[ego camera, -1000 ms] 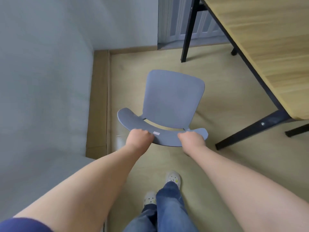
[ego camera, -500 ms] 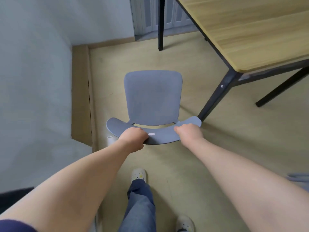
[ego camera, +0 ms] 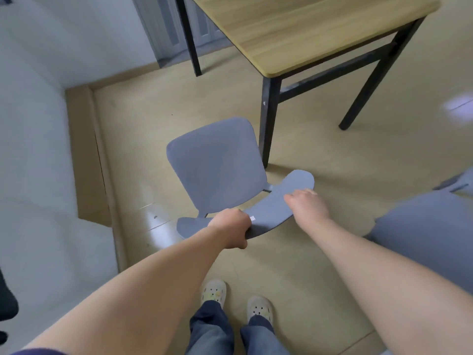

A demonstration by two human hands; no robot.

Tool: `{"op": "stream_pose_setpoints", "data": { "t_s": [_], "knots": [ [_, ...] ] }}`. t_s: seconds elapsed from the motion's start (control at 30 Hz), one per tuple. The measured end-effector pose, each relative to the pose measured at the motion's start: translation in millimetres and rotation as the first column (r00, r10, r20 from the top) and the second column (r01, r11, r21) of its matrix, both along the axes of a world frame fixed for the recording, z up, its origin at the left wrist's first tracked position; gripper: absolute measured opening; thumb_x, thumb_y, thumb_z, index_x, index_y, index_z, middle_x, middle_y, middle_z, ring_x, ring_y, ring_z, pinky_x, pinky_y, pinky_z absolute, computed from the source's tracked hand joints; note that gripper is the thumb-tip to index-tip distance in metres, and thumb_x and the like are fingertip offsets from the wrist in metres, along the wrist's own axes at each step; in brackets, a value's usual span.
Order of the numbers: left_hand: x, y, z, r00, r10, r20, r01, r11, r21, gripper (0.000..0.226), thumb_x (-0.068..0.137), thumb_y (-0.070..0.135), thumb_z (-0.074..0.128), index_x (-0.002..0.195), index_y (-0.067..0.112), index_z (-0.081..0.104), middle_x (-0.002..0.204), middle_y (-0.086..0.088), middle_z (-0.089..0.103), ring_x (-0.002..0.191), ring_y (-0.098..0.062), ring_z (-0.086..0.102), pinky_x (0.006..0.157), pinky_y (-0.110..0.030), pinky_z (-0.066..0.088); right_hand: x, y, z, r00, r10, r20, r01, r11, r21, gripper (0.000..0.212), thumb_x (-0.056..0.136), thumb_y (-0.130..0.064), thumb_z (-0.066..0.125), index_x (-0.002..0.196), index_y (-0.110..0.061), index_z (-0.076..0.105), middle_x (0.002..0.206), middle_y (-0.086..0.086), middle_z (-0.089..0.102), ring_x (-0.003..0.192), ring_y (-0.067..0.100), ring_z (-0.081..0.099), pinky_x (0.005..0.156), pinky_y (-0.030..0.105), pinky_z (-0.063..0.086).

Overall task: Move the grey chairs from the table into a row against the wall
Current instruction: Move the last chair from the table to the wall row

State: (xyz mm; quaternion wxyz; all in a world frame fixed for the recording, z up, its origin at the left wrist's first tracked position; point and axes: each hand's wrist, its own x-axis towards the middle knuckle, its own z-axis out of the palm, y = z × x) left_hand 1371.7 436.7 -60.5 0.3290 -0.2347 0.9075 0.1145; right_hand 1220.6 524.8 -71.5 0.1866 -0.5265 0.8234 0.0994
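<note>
A grey chair (ego camera: 217, 165) stands on the floor in front of me, seen from above, its seat turned away and its curved backrest top nearest me. My left hand (ego camera: 231, 230) is closed around the backrest's left part. My right hand (ego camera: 305, 204) rests on top of the backrest's right part, fingers loosely spread over the edge. The chair is rotated, with its right end swung away from me. A second grey chair (ego camera: 419, 226) shows at the right edge, partly cut off. The wall (ego camera: 33, 149) runs along the left.
A wooden table (ego camera: 307, 29) with black metal legs stands at the upper right; one leg (ego camera: 267, 124) is close behind the chair's seat. A wooden skirting board (ego camera: 84, 155) lines the wall's foot. My feet in pale clogs (ego camera: 213, 293) are below the chair.
The chair has turned so its right end points away from me. My right hand loosened from a closed grip to lying on top. A second grey chair came into view at the right.
</note>
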Motion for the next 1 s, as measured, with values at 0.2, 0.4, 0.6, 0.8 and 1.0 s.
{"op": "stream_pose_setpoints", "data": {
  "t_s": [0.2,0.4,0.6,0.8,1.0],
  "knots": [
    [-15,22,0,0.994,0.095,-0.051,-0.094,0.995,0.027,0.017,0.077,0.006,0.052,0.065,0.011,0.041,0.059,0.001,0.034,0.060,-0.021,0.040,0.043,-0.022,0.024,21,36,7,0.358,-0.670,0.650,0.934,0.258,-0.248,0.033,0.091,0.000,0.044,0.123,0.000,0.049,0.145,0.009,0.042,0.130,0.027,0.045,0.094,0.031,0.039],
    [-4,1,12,0.951,0.261,-0.166,-0.244,0.963,0.117,0.028,0.077,0.004,0.053,0.057,0.018,0.040,0.058,0.003,0.036,0.071,-0.022,0.040,0.046,-0.022,0.022,66,17,3,-0.425,-0.456,0.782,0.818,0.176,0.547,0.040,0.095,-0.047,0.045,0.104,-0.009,0.052,0.085,0.007,0.061,0.079,0.024,0.063,0.076,0.035,0.051],
    [16,-21,12,0.904,0.378,-0.201,-0.281,0.878,0.387,0.016,0.081,0.013,0.057,0.089,0.017,0.070,0.081,0.000,0.053,0.079,-0.017,0.042,0.066,-0.025,0.035,88,-23,-2,-0.391,-0.451,0.802,0.906,-0.038,0.421,0.020,0.091,-0.010,0.045,0.104,-0.013,0.061,0.111,0.014,0.068,0.092,0.035,0.069,0.079,0.038,0.057],
    [25,-41,-1,0.872,0.472,-0.131,-0.371,0.810,0.455,0.036,0.091,0.008,0.045,0.106,0.023,0.073,0.099,0.003,0.061,0.092,-0.020,0.055,0.079,-0.020,0.040,103,-29,-6,-0.357,-0.478,0.802,0.933,-0.213,0.289,0.029,0.091,-0.003,0.043,0.114,-0.004,0.061,0.118,0.016,0.065,0.103,0.038,0.065,0.073,0.040,0.058],
    [21,-25,-4,0.832,0.544,-0.105,-0.420,0.743,0.522,0.030,0.092,0.017,0.042,0.110,0.029,0.062,0.105,-0.008,0.060,0.087,-0.033,0.052,0.075,-0.027,0.038,111,10,1,-0.406,-0.491,0.771,0.907,-0.321,0.273,0.026,0.092,0.002,0.046,0.114,0.003,0.059,0.108,0.015,0.059,0.108,0.040,0.063,0.069,0.037,0.054]
  ]
}}
